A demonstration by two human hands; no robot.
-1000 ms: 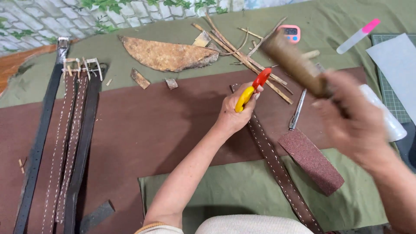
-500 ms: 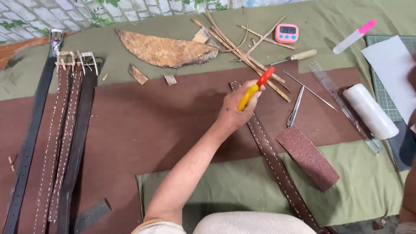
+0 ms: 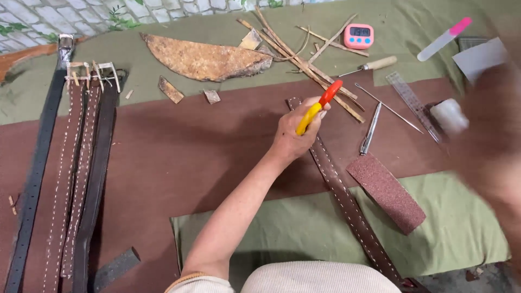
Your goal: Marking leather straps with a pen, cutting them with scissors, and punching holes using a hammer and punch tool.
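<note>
Left hand (image 3: 293, 135) closed tight around a tool with a yellow and red handle (image 3: 319, 107), its low end pressed down on the brown leather strap (image 3: 347, 209). Strap laid slanting across the work table, from near the middle toward the near edge, partly on the dark brown leather sheet (image 3: 190, 141) and partly on the green cloth (image 3: 304, 228). White stitch marks down much of the strap already, so a good part looks done; hard to tell how much near the tool end is left. Right hand (image 3: 488, 146) just a big blur at the right edge, so cannot tell if gripping anything or not. Rough reddish sanding block (image 3: 386, 192) just beside the strap. Thin metal tool (image 3: 370, 130) near the left hand. Awl with a pale handle (image 3: 369, 66), clear ruler (image 3: 415, 106) and white roll (image 3: 449, 115) farther right. Pink timer (image 3: 359, 36) near the far edge, beside a heap of thin leather scraps (image 3: 304, 59). Big rough leather piece (image 3: 206, 57) at the far edge. Finished stitched belts with buckles (image 3: 70, 173) in a row along the left edge, so several look all done.
</note>
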